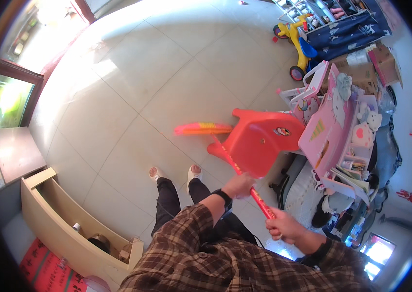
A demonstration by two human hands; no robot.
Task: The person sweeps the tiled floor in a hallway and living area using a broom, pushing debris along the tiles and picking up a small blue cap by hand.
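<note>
Both my hands are closed around the red handle of a broom [263, 205], which slants from lower right to upper left. My left hand [239, 186], below a dark wristband, grips the middle of the handle. Farther up, near the handle's end, is my right hand [284, 226]. The pink and orange broom head [201, 128] is low over or on the tiled floor, ahead of my feet; contact cannot be made out. Just right of it stands a red plastic child's chair [264, 146], with the handle passing in front of its edge.
A pink child's desk [326, 134] with toys and books stands right of the chair. Beyond it are a yellow ride-on toy [297, 45] and cardboard boxes [361, 73]. At lower left is an open wooden drawer [53, 216]; a doorway [45, 29] lies at upper left.
</note>
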